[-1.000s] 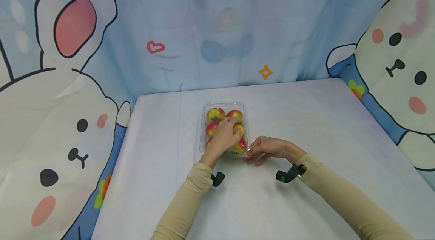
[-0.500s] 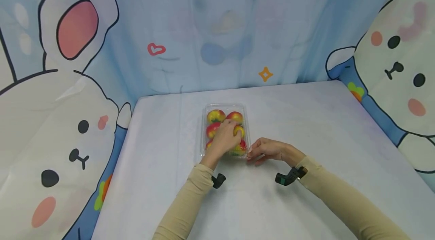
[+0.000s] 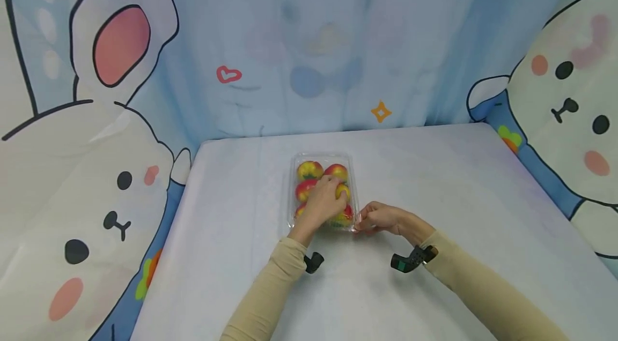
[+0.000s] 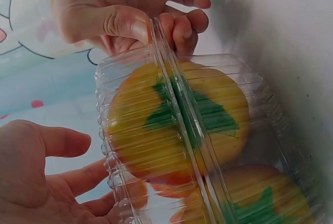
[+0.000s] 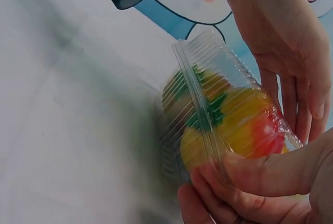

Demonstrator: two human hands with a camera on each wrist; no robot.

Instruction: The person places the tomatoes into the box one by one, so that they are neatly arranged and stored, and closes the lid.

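Observation:
A clear plastic clamshell box [image 3: 321,156] lies on the white table with its lid over several red and yellow fruits [image 3: 310,170] bearing green leaf tops. My left hand [image 3: 324,200] rests across the top of the lid, fingers spread over it and fairly straight in the left wrist view. At the box's near right corner, my right hand [image 3: 386,217] pinches the rim between thumb and fingers. Lid and base edges [image 4: 179,102] run close together there in the left wrist view. The left hand hides part of the middle and front fruits.
The white-covered table [image 3: 458,180] stretches around the box on all sides. Behind it hangs a blue curtain [image 3: 270,99] with cartoon animals. Each wrist wears a small black camera [image 3: 407,260].
The head view has tilted slightly, so the scene sits lower. My right hand's lower fingers have drawn in toward the box corner. The left hand stays on the lid.

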